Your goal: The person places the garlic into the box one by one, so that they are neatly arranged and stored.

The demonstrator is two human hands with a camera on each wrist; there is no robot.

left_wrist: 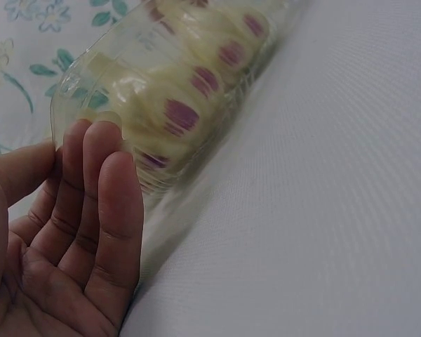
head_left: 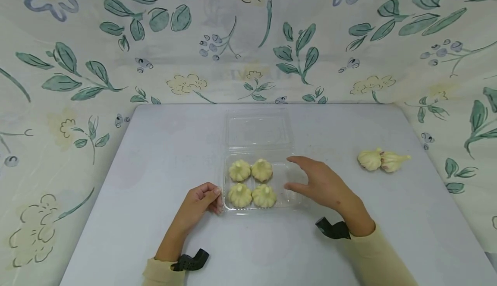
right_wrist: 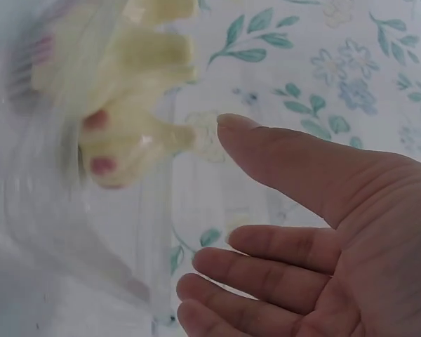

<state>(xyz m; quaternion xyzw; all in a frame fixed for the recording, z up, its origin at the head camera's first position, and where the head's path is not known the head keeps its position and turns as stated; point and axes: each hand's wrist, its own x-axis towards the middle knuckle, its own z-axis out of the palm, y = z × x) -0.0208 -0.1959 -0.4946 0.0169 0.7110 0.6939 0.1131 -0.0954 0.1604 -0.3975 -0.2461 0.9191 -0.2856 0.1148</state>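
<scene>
Apparently, a packing step was in progress: four garlic bulbs (head_left: 263, 192) sat in the left and middle of the clear plastic clamshell (head_left: 284, 173). The left hand (head_left: 199, 199) pinched its left rim; the right hand (head_left: 324, 184) was at its right side, thumb and fingers apart. Next probably called for grasping the two loose bulbs (head_left: 369, 160), right on the white table (head_left: 248, 251).

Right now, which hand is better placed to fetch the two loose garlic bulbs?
Right, I'd say: the right hand is empty, thumb and fingers apart, and nearer the loose garlic bulbs. The left hand pinches the left edge of the clear container.
</scene>
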